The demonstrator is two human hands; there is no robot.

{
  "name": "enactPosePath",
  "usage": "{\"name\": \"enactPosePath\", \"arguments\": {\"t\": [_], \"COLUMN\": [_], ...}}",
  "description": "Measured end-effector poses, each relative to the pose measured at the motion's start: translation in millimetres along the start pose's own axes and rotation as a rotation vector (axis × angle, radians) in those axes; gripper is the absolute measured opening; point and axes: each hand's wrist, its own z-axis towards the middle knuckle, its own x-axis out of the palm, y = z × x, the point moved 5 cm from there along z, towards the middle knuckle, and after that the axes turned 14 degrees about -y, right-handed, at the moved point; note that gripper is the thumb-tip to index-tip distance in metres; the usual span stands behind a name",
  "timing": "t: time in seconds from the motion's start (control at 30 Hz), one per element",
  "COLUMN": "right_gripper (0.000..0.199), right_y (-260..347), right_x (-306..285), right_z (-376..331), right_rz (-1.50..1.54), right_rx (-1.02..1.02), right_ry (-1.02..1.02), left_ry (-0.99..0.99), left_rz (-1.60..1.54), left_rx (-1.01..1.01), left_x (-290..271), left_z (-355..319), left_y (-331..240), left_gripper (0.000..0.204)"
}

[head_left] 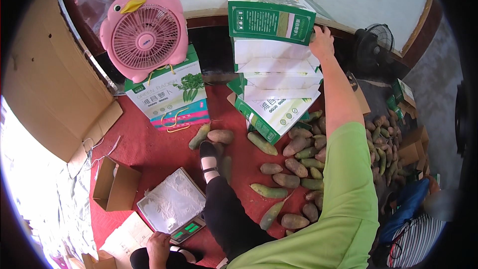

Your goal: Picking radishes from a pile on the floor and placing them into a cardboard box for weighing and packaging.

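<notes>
My right hand (322,44) reaches far forward with its fingers closed round the right edge of a green and white carton (271,22). That carton is on top of a stack of opened, partly flattened cartons (279,87). Low at the left, my left hand (158,244) rests by my knee with its fingers curled in; no object shows in it. Close by it is a weighing scale (174,201) with a pale, plastic-covered top and a lit green display.
Green radishes (269,191) and reddish tubers (295,167) lie on the red carpet (134,142). A pink fan (145,41) stands on a gift carton (172,92). A brown box (115,184) is beside the scale, a black fan (374,45) far right, and a person (416,239) sits lower right.
</notes>
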Motion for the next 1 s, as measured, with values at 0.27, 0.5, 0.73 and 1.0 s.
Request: {"name": "enactPosePath", "arguments": {"t": [0.27,0.5,0.73,1.0], "right_gripper": [0.027,0.019,0.015,0.018], "right_y": [12.2,68.8,183.7,285.1], "right_x": [-44.0,-115.7,-238.2,-387.9], "right_z": [-15.2,-56.6,-109.4,-178.5], "right_rz": [-0.089,0.158,0.632,0.992], "right_rx": [-0.132,-0.431,-0.637,-0.708], "right_ry": [0.001,0.043,0.304,0.623], "left_ry": [-0.007,-0.037,-0.127,-0.449], "left_rz": [0.055,0.037,-0.022,-0.356], "left_rx": [0.087,0.095,0.063,0.128], "left_x": [4.3,-3.7,-21.6,-83.0], "left_z": [-2.4,-7.9,-11.3,9.1], "left_y": [-4.4,-6.1,-7.9,-63.2], "left_gripper": [0.009,0.008,0.008,0.065]}}
